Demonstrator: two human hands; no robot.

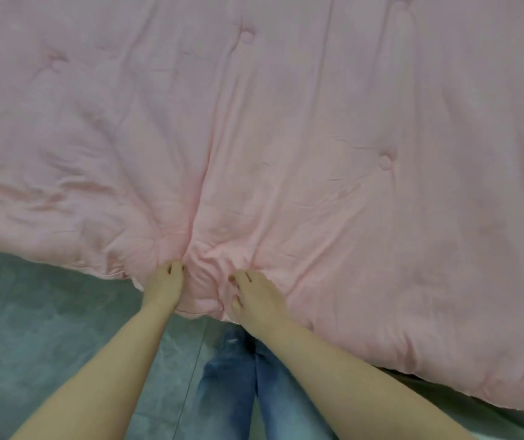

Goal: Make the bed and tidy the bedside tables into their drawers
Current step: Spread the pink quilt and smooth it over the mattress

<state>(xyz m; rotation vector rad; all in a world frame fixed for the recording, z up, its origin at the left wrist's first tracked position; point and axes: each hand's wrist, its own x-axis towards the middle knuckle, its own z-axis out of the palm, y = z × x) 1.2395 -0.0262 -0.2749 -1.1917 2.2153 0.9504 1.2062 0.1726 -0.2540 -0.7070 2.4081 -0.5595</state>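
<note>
A pink tufted comforter covers the bed and fills most of the head view. Its near edge runs from the left side down to the lower right. My left hand grips that edge with the fingers curled into the fabric. Close beside it my right hand pinches the same edge, thumb on top. The cloth bunches into folds between and above the two hands. The bedside tables are out of view.
Grey-green floor tiles lie below the comforter's edge. My legs in blue jeans stand against the bed between my forearms. A dark strip of the bed's side shows under the comforter at the lower right.
</note>
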